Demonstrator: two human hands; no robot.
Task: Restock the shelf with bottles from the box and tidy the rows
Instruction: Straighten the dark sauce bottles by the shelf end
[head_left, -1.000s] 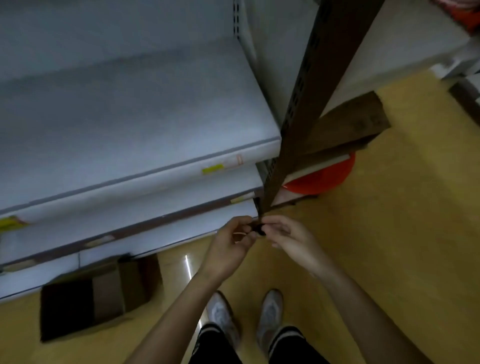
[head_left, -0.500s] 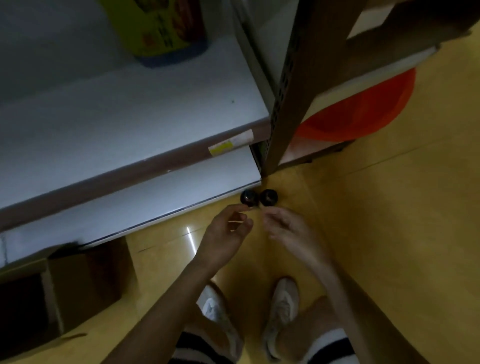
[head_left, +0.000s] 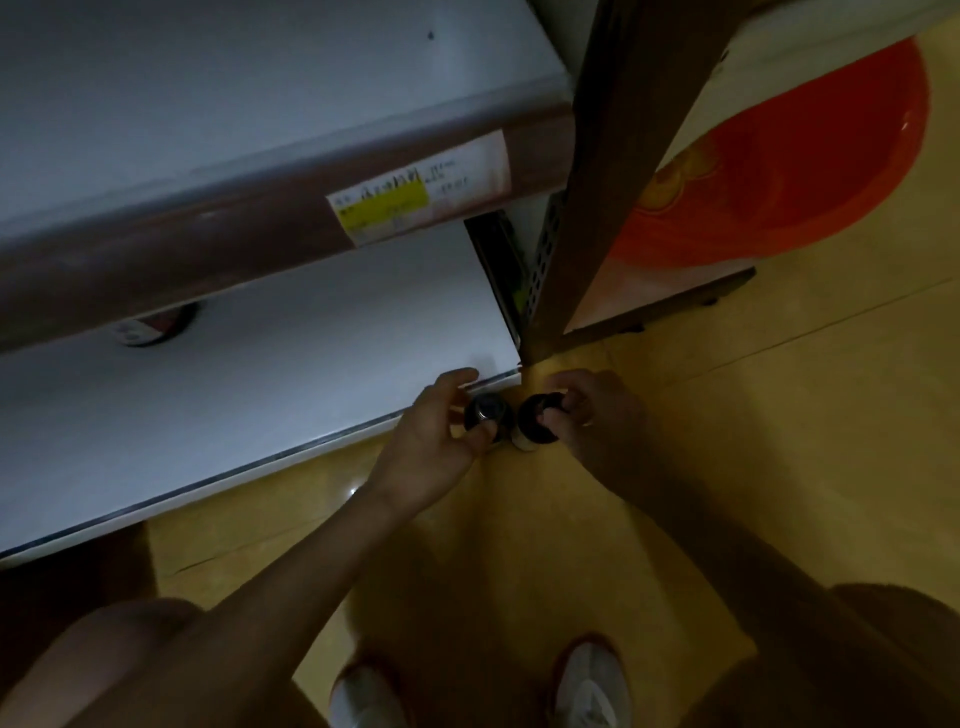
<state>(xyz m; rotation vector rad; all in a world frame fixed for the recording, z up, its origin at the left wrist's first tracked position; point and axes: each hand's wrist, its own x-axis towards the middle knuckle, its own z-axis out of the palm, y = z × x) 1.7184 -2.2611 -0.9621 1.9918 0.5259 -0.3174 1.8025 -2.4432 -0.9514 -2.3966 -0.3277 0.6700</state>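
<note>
Two small bottles with dark caps stand side by side on the yellow floor, at the front right corner of the lowest white shelf. My left hand wraps its fingers around the left bottle. Beside it, my right hand grips the cap of the right bottle. Both bottles are seen from above, so their bodies are mostly hidden. Farther back on the lowest shelf a round lid shows under the shelf above.
The upper white shelf carries a price label on its brown front strip. A dark brown upright post rises just behind the bottles. A red basin lies under the neighbouring shelf at right. My knees and white shoes are below.
I have crouched lower and closer to the floor. Both hands, held apart above the two bottles half a second ago, have come down and closed on them.
</note>
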